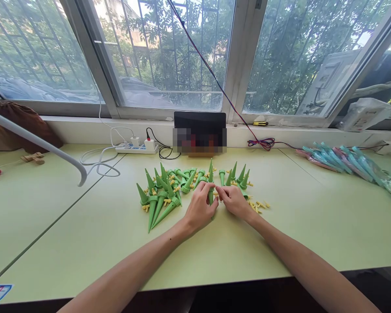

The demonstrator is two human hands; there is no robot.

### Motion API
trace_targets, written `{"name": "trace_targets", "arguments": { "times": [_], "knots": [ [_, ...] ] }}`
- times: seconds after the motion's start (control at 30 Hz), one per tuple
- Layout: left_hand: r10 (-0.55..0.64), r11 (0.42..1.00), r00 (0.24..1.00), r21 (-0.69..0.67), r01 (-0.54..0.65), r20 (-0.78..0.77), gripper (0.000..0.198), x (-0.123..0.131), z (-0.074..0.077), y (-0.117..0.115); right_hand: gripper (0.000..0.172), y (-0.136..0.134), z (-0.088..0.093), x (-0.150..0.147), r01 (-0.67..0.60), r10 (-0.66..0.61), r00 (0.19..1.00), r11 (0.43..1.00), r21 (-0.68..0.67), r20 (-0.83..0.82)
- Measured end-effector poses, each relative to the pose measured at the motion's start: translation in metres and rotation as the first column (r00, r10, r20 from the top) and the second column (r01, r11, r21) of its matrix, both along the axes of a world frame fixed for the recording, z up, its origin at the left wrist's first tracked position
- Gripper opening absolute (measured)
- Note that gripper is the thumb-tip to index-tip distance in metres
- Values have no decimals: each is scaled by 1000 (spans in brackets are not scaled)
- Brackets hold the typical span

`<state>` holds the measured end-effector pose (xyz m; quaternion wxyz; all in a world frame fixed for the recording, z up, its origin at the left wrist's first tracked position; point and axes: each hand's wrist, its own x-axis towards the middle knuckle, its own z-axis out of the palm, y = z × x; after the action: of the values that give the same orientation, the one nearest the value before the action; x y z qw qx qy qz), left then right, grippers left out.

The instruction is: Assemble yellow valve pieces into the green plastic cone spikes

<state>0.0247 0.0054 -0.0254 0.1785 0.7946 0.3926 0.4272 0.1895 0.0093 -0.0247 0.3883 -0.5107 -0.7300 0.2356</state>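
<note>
My left hand (200, 206) is closed around a green spike (210, 196) with a pointed tip. Beside it on the right, my right hand (233, 200) has its fingers pinched at a small yellow piece (215, 194) that sticks out from the spike's side. Many green spikes (161, 200) with ribbed caps lie and stand to the left of my hands, several with yellow pieces on them. More green spikes (243, 176) stand behind my right hand. Loose yellow pieces (259, 205) are scattered just right of it.
A dark screen (200, 130) stands at the back, beside a white power strip (137, 148) with cables. Bagged blue and pink items (348, 163) lie at the right. A white curved bar (39, 141) crosses the left side. A yellow cutter (260, 123) rests on the sill.
</note>
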Motion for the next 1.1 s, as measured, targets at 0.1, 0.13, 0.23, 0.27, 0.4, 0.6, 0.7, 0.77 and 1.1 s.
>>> {"name": "trace_targets", "arguments": {
  "times": [0.1, 0.13, 0.23, 0.27, 0.4, 0.6, 0.7, 0.77, 1.1],
  "knots": [
    [3, 1000, 1000, 2, -3, -3, 24, 0, -1, 0, 57, 0, 0, 0, -8, 8, 1000, 1000, -12, -2],
    [4, 1000, 1000, 1, -4, -3, 24, 0, -1, 0, 56, 0, -1, 0, -14, 14, 1000, 1000, -10, -3],
    [5, 1000, 1000, -2, -5, 0, 23, 0, -1, 0, 54, -1, -1, 0, -33, 33, 999, 999, 4, 6],
    [5, 1000, 1000, -3, -5, 2, 24, 0, 0, 0, 53, -1, -1, 0, -36, 36, 999, 999, 7, 11],
    [3, 1000, 1000, -7, -3, 8, 25, 0, 1, 0, 51, -1, -1, 0, -42, 42, 999, 999, 6, 15],
    [-7, 1000, 1000, 17, 7, 9, 24, -1, 1, 0, 56, 0, -2, 0, -69, 69, 998, 997, -18, -8],
    [-8, 1000, 1000, 27, 8, 3, 23, 0, 1, 0, 60, 1, -3, 1, -64, 64, 998, 997, -41, -6],
    [-9, 1000, 1000, 22, 9, 2, 23, 0, 1, 0, 63, 1, -3, 1, -52, 52, 999, 997, -49, 4],
    [59, 998, 998, -23, -59, 19, 22, -1, 2, 0, 31, -7, 8, -3, -20, 21, 995, 1000, 10, -101]
  ]
}}
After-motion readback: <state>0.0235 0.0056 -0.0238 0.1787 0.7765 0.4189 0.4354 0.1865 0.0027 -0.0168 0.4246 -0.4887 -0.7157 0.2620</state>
